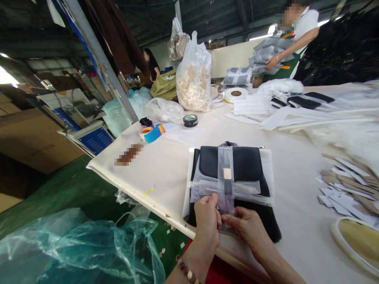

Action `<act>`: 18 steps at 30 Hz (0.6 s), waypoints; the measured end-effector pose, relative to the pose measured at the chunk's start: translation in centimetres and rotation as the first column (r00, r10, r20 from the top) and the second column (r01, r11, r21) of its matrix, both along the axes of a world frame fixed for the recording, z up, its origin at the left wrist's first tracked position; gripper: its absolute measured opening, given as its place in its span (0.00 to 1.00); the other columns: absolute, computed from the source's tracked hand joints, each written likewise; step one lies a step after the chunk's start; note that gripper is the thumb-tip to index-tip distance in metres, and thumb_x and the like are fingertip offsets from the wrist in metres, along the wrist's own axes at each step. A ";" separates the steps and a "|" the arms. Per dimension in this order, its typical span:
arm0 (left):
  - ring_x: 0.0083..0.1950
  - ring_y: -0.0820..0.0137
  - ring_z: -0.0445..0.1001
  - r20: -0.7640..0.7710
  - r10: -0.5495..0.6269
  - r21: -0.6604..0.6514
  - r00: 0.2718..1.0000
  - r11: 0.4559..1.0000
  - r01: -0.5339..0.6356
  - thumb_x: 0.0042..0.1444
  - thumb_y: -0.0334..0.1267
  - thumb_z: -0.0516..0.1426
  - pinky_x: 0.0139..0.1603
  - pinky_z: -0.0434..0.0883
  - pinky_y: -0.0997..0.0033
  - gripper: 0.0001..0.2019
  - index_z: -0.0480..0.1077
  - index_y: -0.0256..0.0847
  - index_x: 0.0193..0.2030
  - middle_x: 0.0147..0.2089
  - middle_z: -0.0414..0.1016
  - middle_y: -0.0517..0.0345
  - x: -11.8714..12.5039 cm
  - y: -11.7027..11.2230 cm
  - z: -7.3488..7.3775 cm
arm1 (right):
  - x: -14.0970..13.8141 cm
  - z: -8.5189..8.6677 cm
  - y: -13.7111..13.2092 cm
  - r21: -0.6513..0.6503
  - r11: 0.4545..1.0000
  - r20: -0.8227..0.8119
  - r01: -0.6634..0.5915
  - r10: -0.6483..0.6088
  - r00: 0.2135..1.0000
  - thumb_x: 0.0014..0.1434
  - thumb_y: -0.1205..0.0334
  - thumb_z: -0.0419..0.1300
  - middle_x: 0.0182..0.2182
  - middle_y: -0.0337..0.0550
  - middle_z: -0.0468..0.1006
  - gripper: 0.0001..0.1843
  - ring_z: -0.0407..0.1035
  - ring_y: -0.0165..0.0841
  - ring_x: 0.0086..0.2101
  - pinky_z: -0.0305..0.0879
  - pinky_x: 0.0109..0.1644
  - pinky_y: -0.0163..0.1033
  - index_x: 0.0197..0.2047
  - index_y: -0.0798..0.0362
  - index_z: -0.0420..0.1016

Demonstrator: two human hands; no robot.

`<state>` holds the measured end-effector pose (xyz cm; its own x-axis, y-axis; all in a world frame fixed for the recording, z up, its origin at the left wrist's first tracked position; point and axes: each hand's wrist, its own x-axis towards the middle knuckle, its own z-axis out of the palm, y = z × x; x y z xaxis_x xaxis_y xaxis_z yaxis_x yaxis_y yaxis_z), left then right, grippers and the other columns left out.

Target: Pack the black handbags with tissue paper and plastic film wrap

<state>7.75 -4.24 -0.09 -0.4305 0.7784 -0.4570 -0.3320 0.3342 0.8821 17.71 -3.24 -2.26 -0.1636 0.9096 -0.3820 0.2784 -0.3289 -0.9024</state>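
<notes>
A black handbag (pixel 204 167) with a flap and a gold-coloured clasp lies on the white table near its front edge. Translucent plastic strips cross it, one running down over the clasp and one sideways, and white sheeting (pixel 269 173) shows around its sides. At the lower end of the vertical plastic strip (pixel 226 199), my left hand (pixel 207 213) is closed with the fingertips pinched on it. My right hand (pixel 244 225) pinches the same strip's lower end from the right, thumb and forefinger together.
Tape rolls (pixel 190 121) and a blue roll (pixel 154 133) sit toward the back left. A large bag of scraps (pixel 194 79) stands behind them. Cardboard strips (pixel 349 187) and a round roll (pixel 359 244) lie at right. A co-worker (pixel 296 43) holds wrapped packages across the table.
</notes>
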 end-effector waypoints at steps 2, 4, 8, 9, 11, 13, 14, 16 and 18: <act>0.11 0.74 0.59 -0.161 -0.010 0.051 0.987 0.998 0.019 0.48 0.38 0.57 0.10 0.53 0.78 0.07 0.69 0.38 0.23 0.10 0.62 0.62 -0.4 -1.6 -0.5 | 0.1 -0.2 -0.1 0.033 0.999 0.012 -0.002 0.002 1.000 0.38 0.52 0.58 0.14 0.36 0.63 0.13 0.52 0.26 0.17 0.45 0.21 0.34 0.18 0.54 0.65; 0.27 0.67 0.74 -0.526 0.067 0.273 0.848 0.957 0.093 0.49 0.32 0.56 0.22 0.68 0.75 0.06 0.73 0.37 0.33 0.25 0.76 0.52 -0.7 -3.0 -1.2 | 0.1 -0.7 0.0 0.072 0.997 0.032 -0.004 0.001 0.999 0.38 0.51 0.58 0.14 0.36 0.64 0.14 0.54 0.28 0.18 0.48 0.22 0.35 0.17 0.53 0.64; 0.49 0.63 0.71 -0.902 0.419 0.392 0.102 0.699 0.599 0.59 0.28 0.45 0.46 0.71 0.63 0.16 0.69 0.32 0.48 0.47 0.75 0.45 -1.1 -3.2 -3.1 | -0.1 -1.3 0.0 0.172 0.985 0.083 -0.015 0.001 0.997 0.41 0.50 0.56 0.16 0.38 0.66 0.14 0.59 0.32 0.20 0.52 0.24 0.37 0.17 0.52 0.64; 0.49 0.62 0.71 -0.900 0.435 0.328 -0.007 0.688 0.647 0.61 0.28 0.43 0.45 0.71 0.62 0.16 0.69 0.31 0.48 0.47 0.75 0.46 -1.2 -3.0 -3.4 | -0.2 -1.3 -0.1 0.196 0.980 0.102 -0.019 -0.001 0.995 0.42 0.50 0.55 0.16 0.39 0.67 0.14 0.60 0.33 0.21 0.54 0.25 0.38 0.18 0.52 0.64; 0.48 0.62 0.70 -0.899 0.419 0.235 -0.127 0.706 0.668 0.62 0.30 0.41 0.44 0.71 0.61 0.17 0.70 0.31 0.47 0.48 0.75 0.48 -1.4 -2.5 -3.9 | -0.1 -0.9 -0.6 0.236 0.971 0.137 -0.028 -0.005 0.991 0.43 0.50 0.55 0.18 0.41 0.70 0.13 0.64 0.35 0.23 0.57 0.28 0.39 0.21 0.52 0.67; 0.50 0.61 0.68 -0.897 0.411 0.203 -0.163 0.710 0.674 0.62 0.29 0.41 0.45 0.70 0.61 0.18 0.69 0.30 0.48 0.49 0.74 0.48 -1.9 -2.7 -3.8 | 0.6 -0.4 -1.7 0.284 0.959 0.142 -0.025 -0.017 0.990 0.46 0.50 0.54 0.25 0.44 0.75 0.15 0.68 0.37 0.26 0.62 0.32 0.41 0.29 0.53 0.72; 0.51 0.61 0.67 -0.897 0.410 0.197 -0.168 0.709 0.677 0.62 0.28 0.41 0.47 0.69 0.61 0.18 0.69 0.29 0.49 0.50 0.73 0.47 -2.2 -3.0 -3.5 | 1.3 -0.3 -2.3 0.331 0.943 0.141 -0.015 -0.034 0.989 0.48 0.50 0.54 0.29 0.45 0.76 0.17 0.69 0.37 0.28 0.64 0.34 0.41 0.34 0.54 0.73; 0.55 0.60 0.65 -0.893 0.418 0.209 -0.168 0.715 0.668 0.60 0.26 0.42 0.50 0.67 0.60 0.17 0.67 0.29 0.50 0.51 0.72 0.46 -3.1 -3.4 -2.5 | 3.4 -0.5 -3.5 0.475 0.878 0.157 0.060 -0.152 0.976 0.50 0.47 0.55 0.36 0.49 0.76 0.23 0.70 0.37 0.28 0.68 0.34 0.41 0.42 0.54 0.72; 0.58 0.59 0.62 -0.887 0.427 0.234 -0.177 0.745 0.625 0.58 0.25 0.45 0.54 0.64 0.58 0.17 0.66 0.29 0.53 0.53 0.70 0.44 -3.8 -3.1 -1.0 | 5.9 -1.1 -4.3 0.595 0.779 0.198 0.200 -0.383 0.902 0.48 0.44 0.58 0.43 0.53 0.73 0.27 0.71 0.41 0.33 0.70 0.35 0.43 0.46 0.55 0.70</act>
